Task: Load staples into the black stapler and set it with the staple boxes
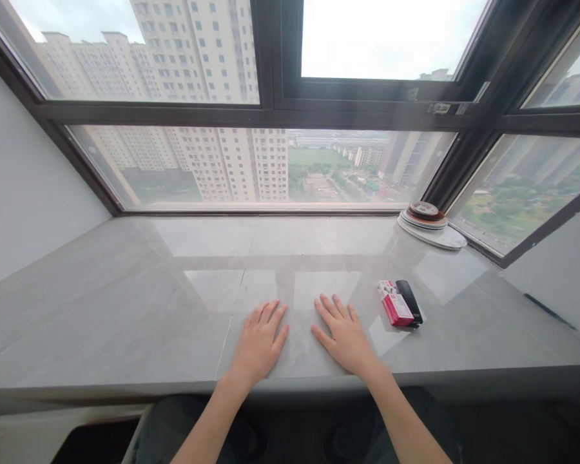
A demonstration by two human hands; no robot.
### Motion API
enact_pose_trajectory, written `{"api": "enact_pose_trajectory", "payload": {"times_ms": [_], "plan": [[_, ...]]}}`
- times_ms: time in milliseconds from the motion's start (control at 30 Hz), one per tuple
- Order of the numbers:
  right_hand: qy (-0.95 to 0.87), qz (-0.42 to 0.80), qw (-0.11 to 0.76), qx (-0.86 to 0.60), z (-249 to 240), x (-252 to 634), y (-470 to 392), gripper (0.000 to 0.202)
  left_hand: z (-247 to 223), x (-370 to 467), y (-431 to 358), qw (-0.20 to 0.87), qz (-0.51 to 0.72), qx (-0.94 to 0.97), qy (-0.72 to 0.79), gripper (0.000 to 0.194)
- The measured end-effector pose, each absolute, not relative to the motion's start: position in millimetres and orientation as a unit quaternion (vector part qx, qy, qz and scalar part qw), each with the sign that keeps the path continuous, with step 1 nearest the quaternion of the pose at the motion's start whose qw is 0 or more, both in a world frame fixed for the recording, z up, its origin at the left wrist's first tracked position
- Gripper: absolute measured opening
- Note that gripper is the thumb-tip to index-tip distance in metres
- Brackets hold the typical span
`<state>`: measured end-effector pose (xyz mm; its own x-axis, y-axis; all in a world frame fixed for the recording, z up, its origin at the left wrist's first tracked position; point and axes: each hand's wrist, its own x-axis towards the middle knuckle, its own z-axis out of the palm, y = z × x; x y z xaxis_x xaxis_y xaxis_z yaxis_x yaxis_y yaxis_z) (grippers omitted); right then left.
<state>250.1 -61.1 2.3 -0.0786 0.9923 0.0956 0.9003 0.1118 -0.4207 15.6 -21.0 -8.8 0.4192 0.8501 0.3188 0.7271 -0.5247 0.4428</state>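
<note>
Nothing seems begun: left hand (261, 341) and right hand (344, 338) lie flat, spread and empty on the glossy grey surface (125, 322), the pink-and-white rectangular box (396, 307) and black stapler-shaped object (410, 300) untouched.

Window: dark-framed panes (212, 169) are stretching across the scene from 10 to 2 o'clock, and a side window (526, 187) is angling away at 3 o'clock.
Outside: pale high-rise towers (198, 58) are rising at 11 o'clock, and a green field (314, 156) is lying far below, just past 12.
Sky: white cloud (381, 38) is glowing at 1 o'clock.
Walls: a plain pale wall (24, 180) is standing at 9 o'clock; another (555, 277) is closing the side between 3 and 4.
Ledge: a glossy grey, faintly veined surface (101, 309) is filling the middle.
Light: daylight is casting bright reflections (212, 283) onto it.
Below: deep shadow is gathering around 5 o'clock.
</note>
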Motion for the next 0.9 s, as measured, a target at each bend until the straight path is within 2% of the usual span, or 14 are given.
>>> {"api": "enact_pose_trajectory", "payload": {"times_ms": [100,200,500,900], "plan": [[-0.703,0.057,0.128,-0.697,-9.5,233.5,-56.3,0.063,-16.6,10.0,-25.5,0.071,0.228,0.83,0.504,0.054],[-0.694,0.036,0.118,-0.709,-14.0,227.2,-58.6,0.064,-18.2,14.6,-24.2,0.069,0.222,0.827,0.511,0.057],[-0.697,0.021,0.113,-0.708,-11.1,225.3,-61.7,0.064,-17.1,9.6,-22.0,0.085,0.221,0.83,0.505,0.056],[-0.692,0.02,0.083,-0.717,-8.6,223.3,-62.6,0.064,-15.7,9.1,-23.3,0.018,0.163,0.843,0.513,0.053]]}}
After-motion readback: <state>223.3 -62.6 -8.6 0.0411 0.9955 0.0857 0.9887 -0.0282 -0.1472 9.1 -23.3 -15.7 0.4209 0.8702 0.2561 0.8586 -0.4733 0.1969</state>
